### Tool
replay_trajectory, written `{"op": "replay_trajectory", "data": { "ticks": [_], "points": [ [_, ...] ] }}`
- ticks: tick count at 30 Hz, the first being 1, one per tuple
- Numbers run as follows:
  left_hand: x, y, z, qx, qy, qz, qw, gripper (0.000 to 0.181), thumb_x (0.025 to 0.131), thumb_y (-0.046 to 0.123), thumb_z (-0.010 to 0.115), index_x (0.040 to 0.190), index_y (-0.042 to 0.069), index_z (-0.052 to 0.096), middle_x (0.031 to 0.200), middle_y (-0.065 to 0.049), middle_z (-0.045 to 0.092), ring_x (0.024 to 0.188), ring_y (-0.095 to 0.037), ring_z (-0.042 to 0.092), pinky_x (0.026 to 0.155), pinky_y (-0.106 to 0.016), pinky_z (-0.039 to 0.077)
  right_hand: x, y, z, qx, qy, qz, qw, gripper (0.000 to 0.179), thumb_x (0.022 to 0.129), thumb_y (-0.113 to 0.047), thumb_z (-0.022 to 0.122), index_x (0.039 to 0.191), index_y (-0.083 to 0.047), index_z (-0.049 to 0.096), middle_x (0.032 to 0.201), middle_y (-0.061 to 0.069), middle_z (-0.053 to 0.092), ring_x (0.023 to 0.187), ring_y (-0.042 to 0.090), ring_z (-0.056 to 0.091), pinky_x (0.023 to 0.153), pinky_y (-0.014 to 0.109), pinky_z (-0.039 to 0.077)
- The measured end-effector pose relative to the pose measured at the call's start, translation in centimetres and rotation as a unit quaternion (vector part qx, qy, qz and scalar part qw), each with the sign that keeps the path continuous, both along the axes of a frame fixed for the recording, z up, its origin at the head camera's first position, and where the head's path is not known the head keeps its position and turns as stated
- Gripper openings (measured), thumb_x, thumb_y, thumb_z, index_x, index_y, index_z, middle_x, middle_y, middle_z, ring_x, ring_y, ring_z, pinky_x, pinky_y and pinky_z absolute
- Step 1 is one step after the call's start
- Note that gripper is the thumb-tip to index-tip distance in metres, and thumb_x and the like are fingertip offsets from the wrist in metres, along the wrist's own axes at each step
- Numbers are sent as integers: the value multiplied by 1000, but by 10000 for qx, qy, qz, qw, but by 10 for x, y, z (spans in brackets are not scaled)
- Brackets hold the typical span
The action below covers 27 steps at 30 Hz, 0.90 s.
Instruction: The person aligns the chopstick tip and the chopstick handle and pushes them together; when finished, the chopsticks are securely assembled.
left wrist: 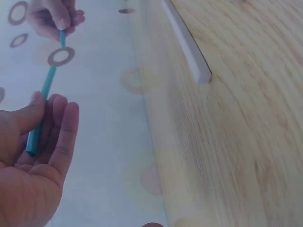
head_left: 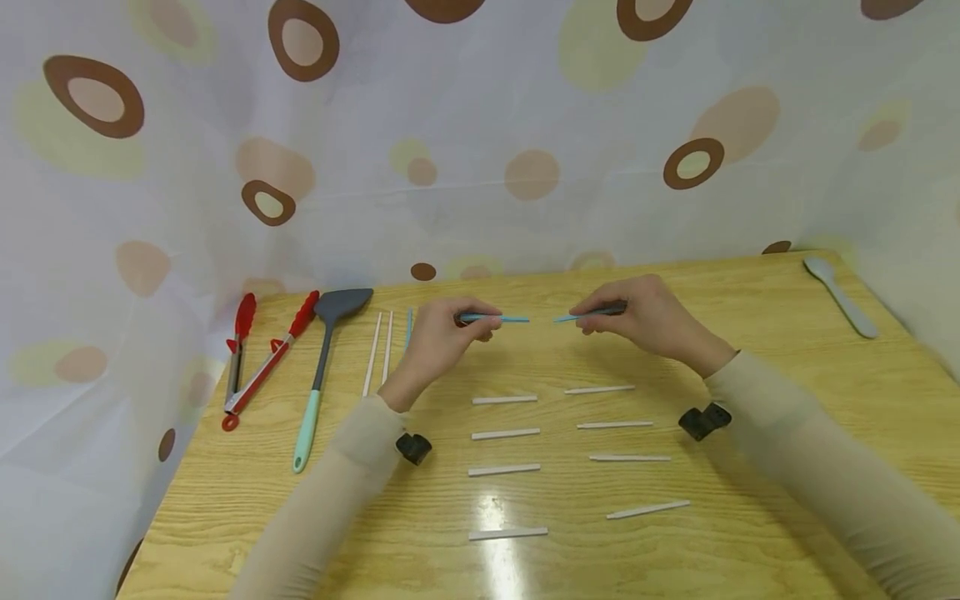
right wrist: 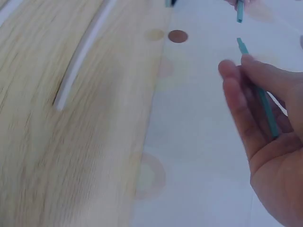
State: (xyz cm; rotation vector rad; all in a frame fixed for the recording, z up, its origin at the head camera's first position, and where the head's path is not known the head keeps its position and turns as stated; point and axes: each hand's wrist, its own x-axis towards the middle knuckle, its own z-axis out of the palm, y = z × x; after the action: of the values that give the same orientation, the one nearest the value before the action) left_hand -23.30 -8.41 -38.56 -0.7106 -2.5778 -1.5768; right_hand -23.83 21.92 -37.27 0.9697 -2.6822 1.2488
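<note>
Above the far part of the table, my left hand point(head_left: 442, 333) pinches a blue chopstick piece point(left wrist: 34, 142) between thumb and fingers. Facing it, my right hand point(head_left: 645, 312) pinches another blue chopstick piece point(right wrist: 267, 113), whose narrower end points at the first. A small gap separates the two ends, nearly in line. Below the hands, several short white chopstick pieces point(head_left: 505, 434) lie in a left column. A right column holds several more white pieces point(head_left: 615, 425), with narrow left tips. Long white chopsticks point(head_left: 372, 354) and a blue one point(head_left: 408, 325) lie partly behind my left hand.
On the table's left lie red-tipped tongs point(head_left: 258, 379) and a grey spatula point(head_left: 322, 358) with a mint handle. A pale grey spoon point(head_left: 843, 300) rests near the far right corner. A patterned curtain point(head_left: 487, 225) hangs along the table's back edge.
</note>
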Motion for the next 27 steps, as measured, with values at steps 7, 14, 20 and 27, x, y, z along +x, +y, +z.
{"op": "replay_trajectory", "data": {
  "ticks": [7, 14, 20, 27],
  "points": [
    [-1, -4, 3, 1726, -889, -471, 9798, 18, 92, 7, 69, 108, -1, 73, 94, -14, 73, 90, -34, 71, 84, -47, 55, 1, -2, 14, -1268, -1492, 42, 9806, 23, 89, -11, 75, 110, -1, 75, 99, 11, 74, 88, 25, 72, 79, 36, 57],
    [-1, -3, 2, 2061, -883, -796, 9713, 20, 92, 4, 69, 109, -4, 73, 95, -18, 73, 91, -42, 69, 82, -44, 57, 0, -8, 18, -1504, -1810, 215, 9717, 24, 90, -13, 75, 111, -3, 76, 101, 13, 73, 94, 28, 71, 84, 40, 56],
    [2, -1, 4, 1908, -775, -803, 9753, 19, 92, 2, 68, 109, -5, 73, 95, -18, 73, 92, -43, 68, 82, -41, 57, 0, -12, 17, -1539, -1861, 365, 9697, 22, 91, -9, 73, 111, 0, 75, 99, 15, 73, 94, 28, 71, 84, 43, 55],
    [3, 0, 1, 1885, -862, -803, 9750, 20, 93, -1, 66, 111, -7, 71, 97, -21, 72, 93, -43, 68, 84, -42, 56, 2, -15, 18, -1630, -1907, 483, 9668, 22, 91, -5, 72, 111, 3, 74, 100, 18, 73, 94, 28, 71, 83, 41, 56]
  ]
}}
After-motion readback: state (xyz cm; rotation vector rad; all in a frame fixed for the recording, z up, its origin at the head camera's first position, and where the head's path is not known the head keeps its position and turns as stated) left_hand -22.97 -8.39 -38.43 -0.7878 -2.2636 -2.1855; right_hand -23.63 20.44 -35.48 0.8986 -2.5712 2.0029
